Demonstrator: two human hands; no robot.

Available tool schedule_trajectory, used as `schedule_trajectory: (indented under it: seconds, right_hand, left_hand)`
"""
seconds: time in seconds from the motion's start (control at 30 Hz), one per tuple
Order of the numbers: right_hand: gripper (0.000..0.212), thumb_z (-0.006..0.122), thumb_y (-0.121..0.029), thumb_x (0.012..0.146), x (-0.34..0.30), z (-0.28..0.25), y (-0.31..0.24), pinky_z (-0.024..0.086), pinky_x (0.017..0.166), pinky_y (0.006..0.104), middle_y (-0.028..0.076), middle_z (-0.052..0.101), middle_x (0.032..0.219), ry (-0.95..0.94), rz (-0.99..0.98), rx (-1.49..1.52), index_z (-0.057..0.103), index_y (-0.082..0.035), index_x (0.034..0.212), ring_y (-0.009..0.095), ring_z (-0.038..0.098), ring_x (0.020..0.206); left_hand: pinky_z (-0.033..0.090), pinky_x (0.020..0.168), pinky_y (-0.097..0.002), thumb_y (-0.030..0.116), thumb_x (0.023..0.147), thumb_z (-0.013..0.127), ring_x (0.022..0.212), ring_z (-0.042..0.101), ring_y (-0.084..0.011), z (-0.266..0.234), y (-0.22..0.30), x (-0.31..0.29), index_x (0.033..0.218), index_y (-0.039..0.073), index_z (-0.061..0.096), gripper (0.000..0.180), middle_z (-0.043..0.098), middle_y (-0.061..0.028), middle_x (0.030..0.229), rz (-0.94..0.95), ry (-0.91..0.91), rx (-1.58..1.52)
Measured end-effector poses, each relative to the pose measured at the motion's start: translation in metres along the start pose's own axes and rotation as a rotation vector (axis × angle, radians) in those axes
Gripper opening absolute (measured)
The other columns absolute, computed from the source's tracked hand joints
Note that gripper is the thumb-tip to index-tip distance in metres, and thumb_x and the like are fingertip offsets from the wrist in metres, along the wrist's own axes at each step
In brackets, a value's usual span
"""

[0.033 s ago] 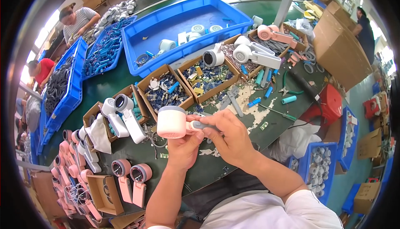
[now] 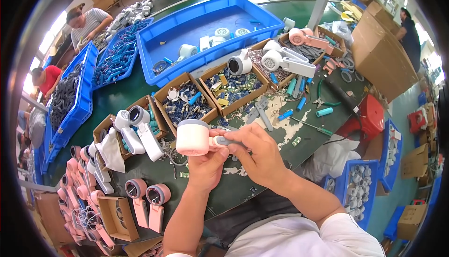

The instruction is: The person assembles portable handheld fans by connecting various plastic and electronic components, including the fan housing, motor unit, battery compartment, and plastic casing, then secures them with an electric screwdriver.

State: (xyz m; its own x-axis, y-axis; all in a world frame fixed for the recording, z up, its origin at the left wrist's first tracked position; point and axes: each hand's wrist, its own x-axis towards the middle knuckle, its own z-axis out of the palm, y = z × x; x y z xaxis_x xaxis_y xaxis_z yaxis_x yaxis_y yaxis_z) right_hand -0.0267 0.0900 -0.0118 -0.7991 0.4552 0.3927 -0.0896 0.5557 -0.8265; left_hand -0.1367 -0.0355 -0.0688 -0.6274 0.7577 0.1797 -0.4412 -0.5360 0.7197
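A pink handheld appliance (image 2: 192,140) with a drum-shaped head and a grey rim is held over the front of the bench. My left hand (image 2: 206,170) is closed around its neck from below, thumb toward the joint. Fingers and thumb of my right hand (image 2: 259,156) pinch a long grey strip (image 2: 225,140) at the handle end of the appliance. Much of the handle is hidden by my fingers. Loose grey strips (image 2: 263,112) lie just beyond my hands on the bench (image 2: 299,154).
Cardboard trays of small circuit boards (image 2: 184,100) stand ahead, before a large blue bin (image 2: 154,72). White appliances (image 2: 148,137) and pink appliances (image 2: 155,201) lie at left. A screwdriver (image 2: 315,127), green-handled pliers (image 2: 327,101) and blue cylinders (image 2: 301,102) lie at right. Several people work farther off.
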Motion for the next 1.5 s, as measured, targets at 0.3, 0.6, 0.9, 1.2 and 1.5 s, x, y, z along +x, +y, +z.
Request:
schedule_trajectory:
  seconds: [0.3,0.6,0.9,1.2,1.5]
  right_hand:
    - [0.033,0.076,-0.005,0.077,-0.008,0.006,0.003,0.053,0.067,0.0336,0.003,0.063,0.092,0.163,-0.418,-0.27,0.077,-0.013,0.109,0.022,0.062,0.078]
    - [0.038,0.075,-0.008,0.074,-0.017,0.009,-0.001,0.051,0.067,0.0319,0.0,0.063,0.096,0.14,-0.458,-0.301,0.077,-0.014,0.111,0.018,0.061,0.078]
    - [0.025,0.081,-0.008,0.084,-0.016,0.01,0.004,0.053,0.073,0.0311,0.006,0.065,0.101,0.051,-0.307,0.083,0.077,-0.01,0.108,0.019,0.064,0.087]
    - [0.015,0.077,-0.002,0.083,-0.001,-0.003,-0.003,0.05,0.095,0.0333,0.011,0.07,0.115,-0.284,0.187,0.594,0.074,-0.003,0.097,0.02,0.066,0.107]
    - [0.015,0.079,0.0,0.078,-0.002,-0.007,-0.001,0.053,0.089,0.033,0.01,0.073,0.106,-0.279,0.131,0.525,0.076,-0.005,0.092,0.021,0.068,0.103]
  left_hand:
    - [0.041,0.114,-0.0495,0.001,0.085,0.073,0.13,0.055,-0.0295,0.002,0.002,0.0,0.125,0.009,0.055,0.045,0.056,-0.0095,0.129,0.019,-0.098,-0.199]
    - [0.032,0.124,-0.0489,0.005,0.078,0.076,0.114,0.056,-0.0223,0.008,0.001,0.001,0.111,0.011,0.051,0.042,0.052,-0.0049,0.108,0.074,-0.087,-0.162]
    - [0.029,0.124,-0.0473,0.013,0.076,0.079,0.132,0.049,-0.0266,0.009,0.004,0.002,0.124,0.008,0.052,0.055,0.051,-0.0091,0.125,0.077,-0.181,-0.148]
    - [0.022,0.124,-0.051,0.017,0.068,0.083,0.152,0.029,-0.0328,0.025,0.022,0.002,0.104,0.017,0.065,0.04,0.035,-0.0221,0.16,-0.075,-0.146,-0.016]
    - [0.019,0.125,-0.0515,0.017,0.069,0.081,0.155,0.023,-0.035,0.032,0.024,0.0,0.106,0.013,0.064,0.041,0.033,-0.0216,0.162,-0.112,-0.157,-0.046]
